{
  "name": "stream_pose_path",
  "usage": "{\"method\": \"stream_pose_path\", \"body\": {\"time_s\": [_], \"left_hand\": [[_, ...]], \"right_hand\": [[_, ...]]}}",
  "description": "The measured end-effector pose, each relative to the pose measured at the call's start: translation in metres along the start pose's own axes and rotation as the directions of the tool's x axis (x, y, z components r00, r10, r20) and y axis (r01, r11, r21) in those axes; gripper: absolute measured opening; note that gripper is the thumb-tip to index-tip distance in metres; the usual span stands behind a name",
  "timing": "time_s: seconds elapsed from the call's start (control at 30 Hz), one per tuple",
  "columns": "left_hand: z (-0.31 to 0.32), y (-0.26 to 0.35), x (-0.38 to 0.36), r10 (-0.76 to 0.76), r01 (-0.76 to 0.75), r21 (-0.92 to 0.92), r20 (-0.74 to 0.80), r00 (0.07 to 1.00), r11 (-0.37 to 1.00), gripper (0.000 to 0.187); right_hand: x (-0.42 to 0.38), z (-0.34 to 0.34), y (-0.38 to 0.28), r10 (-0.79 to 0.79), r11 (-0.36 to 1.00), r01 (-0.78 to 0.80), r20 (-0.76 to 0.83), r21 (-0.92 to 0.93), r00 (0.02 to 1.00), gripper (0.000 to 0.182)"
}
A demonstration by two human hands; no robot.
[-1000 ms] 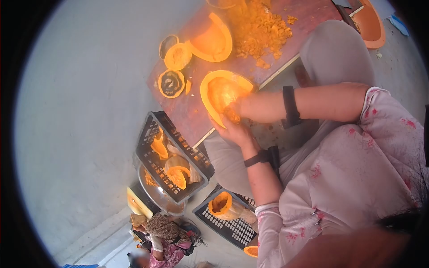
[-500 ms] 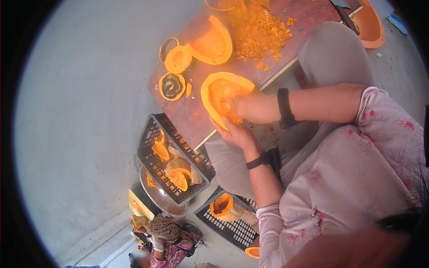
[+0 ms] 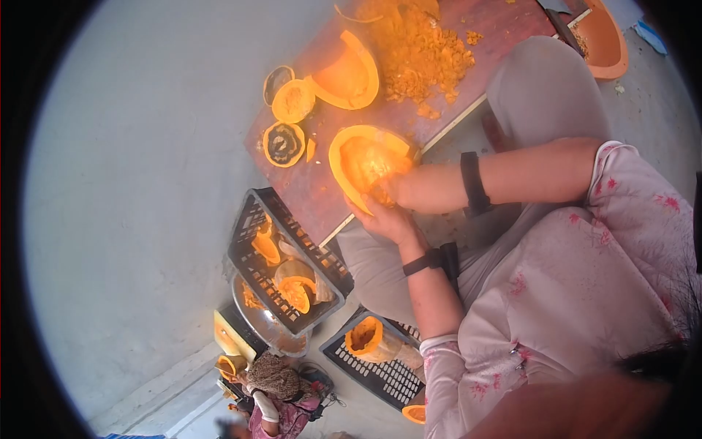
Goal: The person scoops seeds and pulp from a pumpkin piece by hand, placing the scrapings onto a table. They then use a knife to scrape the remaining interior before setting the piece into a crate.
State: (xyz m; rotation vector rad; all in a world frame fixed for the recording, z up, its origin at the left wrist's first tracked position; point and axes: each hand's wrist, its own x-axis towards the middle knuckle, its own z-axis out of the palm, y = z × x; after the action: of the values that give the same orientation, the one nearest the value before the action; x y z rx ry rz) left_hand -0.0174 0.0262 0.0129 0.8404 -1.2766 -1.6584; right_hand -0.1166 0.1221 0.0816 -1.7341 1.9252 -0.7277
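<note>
Pumpkin half (image 3: 360, 162): 1, gripped by left hand (image 3: 386, 218) | right hand (image 3: 398, 186) curled inside | crates: 2 (image 3: 252, 216) (image 3: 380, 373)

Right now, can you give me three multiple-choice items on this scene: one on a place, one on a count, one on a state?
1. Where does the pumpkin half sit?
A. on the reddish board
B. in a black crate
C. on the grey floor

2. How many black crates show?
A. one
B. two
C. four

3. What is the right hand doing?
A. resting on a knee
B. holding a knife
C. reaching into the pumpkin's hollow

Answers:
1 A, it lies at the edge of the board, steadied by the left hand.
2 B, upper crate and lower crate.
3 C, its fingers lie inside the orange cavity.
</note>
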Motion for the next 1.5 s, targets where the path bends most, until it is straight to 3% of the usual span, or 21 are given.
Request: {"method": "stream_pose_path", "body": {"time_s": [0.07, 0.17, 0.27, 0.47, 0.57, 0.67, 0.77, 0.87, 0.97, 1.07, 1.17, 1.33, 1.5], "left_hand": [[-0.001, -0.002, 0.003, -0.001, 0.001, -0.035, 0.017, 1.000, 0.999, 0.043], [-0.003, -0.003, 0.003, 0.038, -0.038, -0.004, 0.043, 0.998, 0.999, 0.042], [-0.004, -0.003, 0.003, 0.046, -0.044, -0.016, 0.070, 0.996, 0.999, 0.042], [-0.004, -0.001, 0.001, -0.014, 0.014, 0.018, 0.013, 1.000, 1.000, 0.042], [-0.007, -0.006, 0.005, -0.034, 0.034, -0.042, 0.007, 0.999, 0.999, 0.041], [-0.004, -0.004, 0.003, -0.071, 0.068, -0.088, -0.026, 0.997, 0.994, 0.040], [-0.002, -0.002, 0.004, -0.085, 0.082, -0.073, -0.028, 0.996, 0.994, 0.039], [-0.008, -0.007, 0.008, -0.049, 0.049, -0.053, 0.000, 0.999, 0.997, 0.040], [-0.007, -0.003, 0.006, -0.064, 0.065, -0.077, 0.027, 0.998, 0.995, 0.041], [-0.006, -0.004, 0.006, -0.033, 0.036, -0.079, 0.030, 0.999, 0.996, 0.040], [-0.004, -0.001, 0.005, -0.028, 0.030, -0.081, 0.030, 0.999, 0.996, 0.040], [-0.005, -0.003, 0.007, -0.020, 0.021, -0.082, 0.020, 1.000, 0.996, 0.038], [-0.006, -0.006, 0.008, -0.026, 0.026, -0.078, 0.005, 1.000, 0.997, 0.036]], "right_hand": [[0.005, -0.011, 0.005, -0.014, 0.999, 0.019, 0.097, -0.045, 0.995, 0.034], [0.010, -0.006, 0.006, 0.030, 0.999, -0.033, -0.131, -0.024, 0.991, 0.035], [0.018, -0.001, 0.013, 0.046, 0.990, -0.059, -0.103, -0.131, 0.994, 0.038], [0.019, 0.009, 0.010, 0.007, 0.999, -0.008, -0.025, -0.047, 1.000, 0.037], [0.012, 0.025, 0.013, -0.140, 0.986, 0.126, -0.127, -0.107, 0.982, 0.027], [0.008, 0.010, 0.004, -0.023, 0.999, 0.022, -0.014, -0.034, 1.000, 0.026], [0.001, 0.005, 0.001, -0.040, 0.999, 0.041, -0.024, 0.016, 0.999, 0.026], [0.004, -0.002, 0.003, -0.049, 0.998, 0.045, 0.089, 0.046, 0.995, 0.027], [0.006, 0.005, 0.007, -0.047, 0.998, 0.043, -0.130, -0.035, 0.990, 0.029], [0.013, -0.001, 0.008, 0.082, 0.989, -0.092, -0.089, -0.118, 0.993, 0.038], [0.014, -0.001, 0.006, 0.100, 0.987, -0.105, -0.043, -0.121, 0.994, 0.037], [0.013, 0.006, 0.009, 0.151, 0.967, -0.160, 0.060, 0.196, 0.987, 0.038], [0.007, 0.005, 0.011, 0.149, 0.946, -0.193, 0.181, 0.260, 0.972, 0.045]]}}
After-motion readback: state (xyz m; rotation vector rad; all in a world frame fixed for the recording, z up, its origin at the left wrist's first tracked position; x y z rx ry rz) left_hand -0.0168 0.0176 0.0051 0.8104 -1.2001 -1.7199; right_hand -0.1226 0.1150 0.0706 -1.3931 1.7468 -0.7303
